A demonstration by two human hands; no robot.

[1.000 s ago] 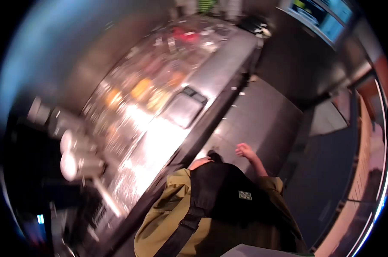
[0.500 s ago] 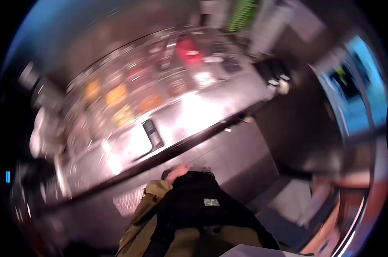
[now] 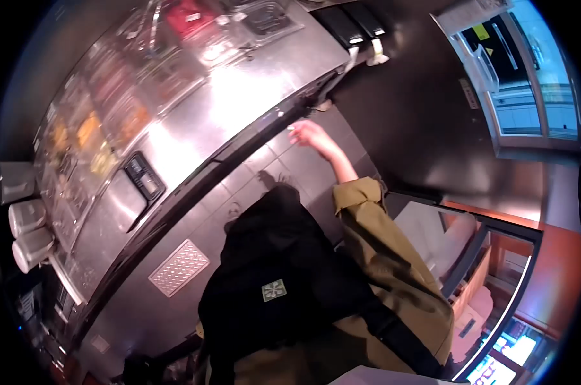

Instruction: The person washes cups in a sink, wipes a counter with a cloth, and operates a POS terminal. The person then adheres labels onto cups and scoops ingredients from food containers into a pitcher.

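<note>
My right hand [image 3: 313, 136] reaches out past the apron to the front edge of the steel counter [image 3: 239, 96]. Its fingers are curled together at that edge, and a small pale spot shows at the fingertips. What they hold, if anything, is too small to name. My left hand is out of sight. A black apron [image 3: 277, 244] with a small pale emblem covers my front. On the counter lies a black rectangular device [image 3: 144, 178], to the left of my right hand.
Clear-lidded food containers [image 3: 127, 119] line the counter's back, near a red container [image 3: 189, 18]. White cylindrical items [image 3: 27, 218] stand at the left. Black holders [image 3: 348, 25] hang at the counter's far end. A perforated plate [image 3: 179, 267] lies on the tiled floor.
The view has swung right and sharpened. My right arm now extends toward the counter edge. The hand seen earlier on the left, close to the apron, is gone from view.
</note>
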